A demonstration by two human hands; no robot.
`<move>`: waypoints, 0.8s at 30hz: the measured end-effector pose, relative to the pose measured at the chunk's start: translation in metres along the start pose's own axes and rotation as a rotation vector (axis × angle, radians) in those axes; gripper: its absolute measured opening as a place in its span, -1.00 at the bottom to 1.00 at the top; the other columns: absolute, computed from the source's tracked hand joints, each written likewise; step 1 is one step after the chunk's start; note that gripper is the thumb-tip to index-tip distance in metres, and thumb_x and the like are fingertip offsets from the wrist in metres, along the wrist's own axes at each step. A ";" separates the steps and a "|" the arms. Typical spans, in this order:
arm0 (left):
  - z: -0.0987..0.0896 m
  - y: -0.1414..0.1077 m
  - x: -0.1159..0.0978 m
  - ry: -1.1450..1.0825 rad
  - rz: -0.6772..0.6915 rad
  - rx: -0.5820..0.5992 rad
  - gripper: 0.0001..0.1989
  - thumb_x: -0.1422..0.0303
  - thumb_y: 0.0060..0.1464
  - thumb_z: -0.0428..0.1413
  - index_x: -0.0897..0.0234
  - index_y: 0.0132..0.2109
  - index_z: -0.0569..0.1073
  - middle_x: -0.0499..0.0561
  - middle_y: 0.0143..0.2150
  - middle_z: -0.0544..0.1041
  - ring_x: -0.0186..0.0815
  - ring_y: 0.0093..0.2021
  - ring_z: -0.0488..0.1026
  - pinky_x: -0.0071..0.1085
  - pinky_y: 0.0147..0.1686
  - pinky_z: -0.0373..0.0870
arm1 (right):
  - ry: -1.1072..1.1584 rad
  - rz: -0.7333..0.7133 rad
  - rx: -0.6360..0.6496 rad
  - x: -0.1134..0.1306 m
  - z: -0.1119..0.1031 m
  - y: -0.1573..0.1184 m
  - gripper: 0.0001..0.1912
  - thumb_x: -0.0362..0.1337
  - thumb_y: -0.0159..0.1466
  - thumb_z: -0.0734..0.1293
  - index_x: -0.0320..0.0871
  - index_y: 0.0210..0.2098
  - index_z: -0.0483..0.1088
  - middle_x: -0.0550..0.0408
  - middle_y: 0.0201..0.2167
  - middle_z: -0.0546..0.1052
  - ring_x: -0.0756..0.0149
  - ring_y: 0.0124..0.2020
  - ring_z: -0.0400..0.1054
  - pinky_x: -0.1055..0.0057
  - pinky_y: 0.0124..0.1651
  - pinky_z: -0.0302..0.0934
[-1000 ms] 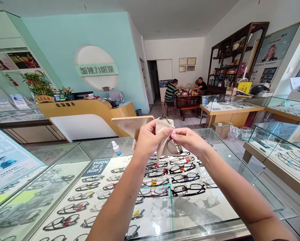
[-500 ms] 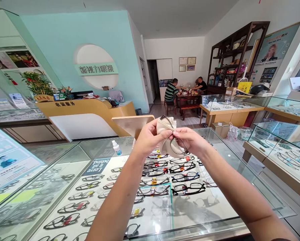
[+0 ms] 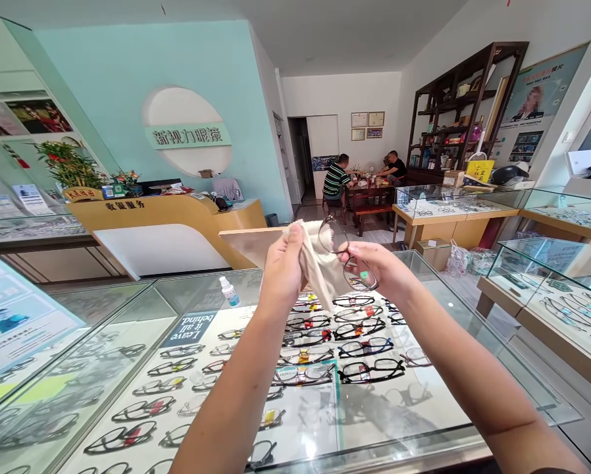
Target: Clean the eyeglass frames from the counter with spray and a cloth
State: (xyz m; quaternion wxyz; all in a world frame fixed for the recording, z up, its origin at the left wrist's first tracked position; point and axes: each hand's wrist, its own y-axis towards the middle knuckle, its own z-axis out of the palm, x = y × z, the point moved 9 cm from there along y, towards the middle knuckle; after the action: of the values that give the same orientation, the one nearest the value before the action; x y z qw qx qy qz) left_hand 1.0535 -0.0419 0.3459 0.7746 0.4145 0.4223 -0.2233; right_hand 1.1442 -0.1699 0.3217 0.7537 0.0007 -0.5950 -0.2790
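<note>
My left hand (image 3: 284,266) is closed on a cream cloth (image 3: 320,263), which hangs down from its thumb and fingers. Dark-rimmed glasses (image 3: 347,248) are pinched at the middle by my right hand (image 3: 377,263), one lens above the fingers and the other below. The upper lens overlaps the cloth's right edge. Both hands are raised over a glass display case (image 3: 369,431) with rows of eyeglasses (image 3: 372,370) inside.
A small white spray bottle (image 3: 230,291) stands on the glass to the left. Behind the case is a wooden board (image 3: 249,245). Farther back are a yellow counter (image 3: 187,217), more glass cases (image 3: 453,204), and two people seated at a table (image 3: 374,197).
The cloth has come away from the glasses' lenses and hangs from my left hand, which has shifted slightly left. The glasses now show more fully in my right hand.
</note>
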 end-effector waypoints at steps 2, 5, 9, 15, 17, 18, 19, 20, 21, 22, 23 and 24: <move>-0.009 0.003 -0.007 0.002 0.040 -0.036 -0.44 -0.16 0.15 0.34 0.28 -0.10 0.62 0.07 -0.27 0.70 -0.23 -0.33 0.64 -0.38 -0.34 0.61 | 0.019 -0.006 -0.006 0.007 -0.007 -0.001 -0.66 -0.02 0.15 0.64 -0.12 -0.24 0.69 0.06 -0.27 0.63 0.28 -0.15 0.49 0.40 -0.01 0.36; -0.017 0.003 -0.017 0.056 0.069 -0.074 -0.51 -0.11 0.20 0.33 0.24 -0.06 0.63 0.04 -0.25 0.68 -0.29 -0.39 0.60 -0.38 -0.36 0.62 | 0.005 -0.016 0.018 0.015 -0.010 -0.004 -0.67 -0.02 0.20 0.62 -0.10 -0.18 0.70 0.07 -0.26 0.64 0.28 -0.10 0.52 0.41 0.05 0.38; -0.013 0.000 -0.021 0.064 0.067 -0.069 -0.61 -0.03 0.28 0.29 0.20 -0.05 0.63 0.04 -0.17 0.70 -0.35 -0.42 0.55 -0.40 -0.35 0.61 | -0.031 -0.046 0.046 0.020 -0.009 -0.007 -0.71 0.01 0.27 0.57 -0.07 -0.19 0.68 0.08 -0.23 0.65 0.30 -0.12 0.52 0.39 0.07 0.39; 0.001 -0.004 -0.003 -0.184 -0.095 -0.072 -0.72 0.21 0.47 0.10 0.22 0.12 0.60 0.17 0.21 0.65 -0.20 0.03 0.67 -0.25 0.03 0.65 | -0.476 -0.276 -0.053 0.032 0.004 -0.014 -0.72 0.00 0.41 0.46 -0.08 -0.25 0.57 0.05 -0.19 0.67 0.21 -0.12 0.50 0.23 0.06 0.33; 0.007 -0.006 0.003 -0.281 -0.186 -0.056 -0.66 0.22 0.51 0.00 0.22 0.22 0.56 0.19 0.31 0.59 -0.15 0.18 0.63 -0.15 0.19 0.60 | -0.867 -0.451 -0.165 0.041 0.018 -0.022 -0.78 -0.11 0.47 0.40 -0.11 -0.20 0.56 0.01 -0.20 0.66 0.16 -0.14 0.46 0.19 0.02 0.27; 0.010 -0.007 0.005 -0.319 -0.227 -0.045 -0.62 0.21 0.53 -0.03 0.21 0.27 0.53 0.19 0.34 0.56 -0.14 0.24 0.60 -0.12 0.26 0.56 | -1.073 -0.526 -0.198 0.042 0.029 -0.026 -0.81 -0.16 0.48 0.37 -0.13 -0.18 0.55 -0.01 -0.19 0.66 0.13 -0.13 0.44 0.16 0.02 0.24; 0.012 -0.008 0.005 -0.346 -0.254 -0.036 -0.59 0.20 0.54 -0.06 0.21 0.32 0.50 0.19 0.37 0.54 -0.14 0.29 0.58 -0.11 0.31 0.51 | -1.263 -0.579 -0.206 0.039 0.041 -0.028 -0.82 -0.21 0.50 0.34 -0.15 -0.17 0.55 -0.04 -0.18 0.65 0.09 -0.11 0.43 0.14 0.01 0.21; 0.013 -0.008 0.004 -0.362 -0.269 -0.026 -0.57 0.20 0.54 -0.08 0.20 0.37 0.46 0.18 0.38 0.53 -0.14 0.32 0.56 -0.12 0.36 0.47 | -1.425 -0.603 -0.196 0.032 0.052 -0.028 -0.82 -0.26 0.51 0.32 -0.17 -0.17 0.54 -0.06 -0.16 0.65 0.07 -0.10 0.42 0.13 0.00 0.19; 0.014 -0.009 0.003 -0.369 -0.272 -0.019 -0.55 0.21 0.54 -0.09 0.18 0.41 0.42 0.18 0.39 0.53 -0.15 0.34 0.54 -0.13 0.39 0.43 | -1.550 -0.604 -0.175 0.024 0.060 -0.027 -0.80 -0.29 0.52 0.29 -0.18 -0.18 0.54 -0.08 -0.16 0.65 0.05 -0.11 0.41 0.13 -0.02 0.17; 0.014 -0.009 0.001 -0.371 -0.267 -0.011 -0.53 0.21 0.54 -0.09 0.17 0.45 0.39 0.17 0.40 0.52 -0.16 0.35 0.53 -0.14 0.42 0.40 | -1.639 -0.596 -0.159 0.017 0.065 -0.026 -0.79 -0.31 0.53 0.28 -0.18 -0.19 0.53 -0.09 -0.17 0.65 0.05 -0.11 0.41 0.13 -0.03 0.16; 0.014 -0.008 -0.001 -0.368 -0.259 -0.005 -0.51 0.22 0.54 -0.10 0.16 0.47 0.37 0.18 0.40 0.52 -0.16 0.36 0.52 -0.14 0.43 0.38 | -1.696 -0.590 -0.156 0.011 0.069 -0.024 -0.77 -0.32 0.53 0.26 -0.18 -0.21 0.53 -0.09 -0.17 0.64 0.05 -0.12 0.41 0.13 -0.04 0.15; 0.013 -0.008 -0.003 -0.364 -0.250 0.000 -0.50 0.22 0.54 -0.10 0.14 0.49 0.35 0.18 0.41 0.51 -0.16 0.37 0.51 -0.13 0.44 0.36 | -1.730 -0.586 -0.161 0.007 0.071 -0.024 -0.76 -0.33 0.54 0.25 -0.18 -0.21 0.52 -0.09 -0.18 0.64 0.05 -0.13 0.41 0.13 -0.05 0.14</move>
State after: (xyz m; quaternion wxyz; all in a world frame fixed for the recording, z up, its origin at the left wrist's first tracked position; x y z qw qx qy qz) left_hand 1.0527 -0.0569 0.3486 0.8044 0.3116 0.3239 -0.3886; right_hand 1.0714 -0.1692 0.3410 -0.0576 -0.1100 -0.9067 -0.4030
